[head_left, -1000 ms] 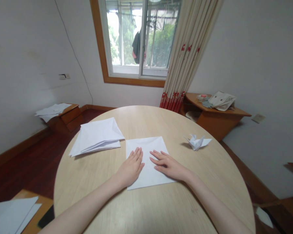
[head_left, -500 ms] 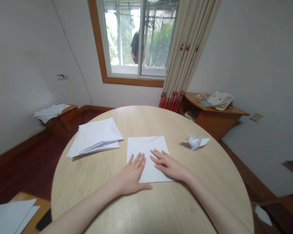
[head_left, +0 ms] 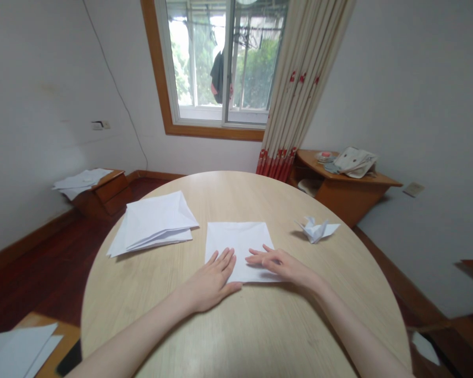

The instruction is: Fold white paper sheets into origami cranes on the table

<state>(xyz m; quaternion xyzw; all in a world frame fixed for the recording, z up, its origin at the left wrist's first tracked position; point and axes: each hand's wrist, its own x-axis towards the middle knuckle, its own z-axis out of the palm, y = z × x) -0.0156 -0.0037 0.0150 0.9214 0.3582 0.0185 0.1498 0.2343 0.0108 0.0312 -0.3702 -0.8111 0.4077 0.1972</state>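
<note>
A square sheet of white paper [head_left: 236, 236] with faint creases lies on the round table in front of me. My left hand [head_left: 215, 281] rests flat over its lower left part, fingers spread and thumb along the near edge. Over the lower right part is my right hand [head_left: 281, 263], some fingers stretched out and one bent; its thumb is hidden. A white folded paper crane [head_left: 315, 230] sits to the right of the sheet. On the left lies a loose stack of white paper sheets [head_left: 160, 215].
The round wooden table [head_left: 236, 336] reaches toward the window [head_left: 248, 68] and curtain [head_left: 299, 94]. A cloth bag [head_left: 355, 161] lies on a corner desk [head_left: 350, 184] at right. Papers cover a small cabinet [head_left: 106, 194] at left, and more sheets [head_left: 19, 346] lie at lower left.
The sheet's near edge now sits farther from me. My right hand has shifted slightly to the right and bent a finger. My left hand has barely moved.
</note>
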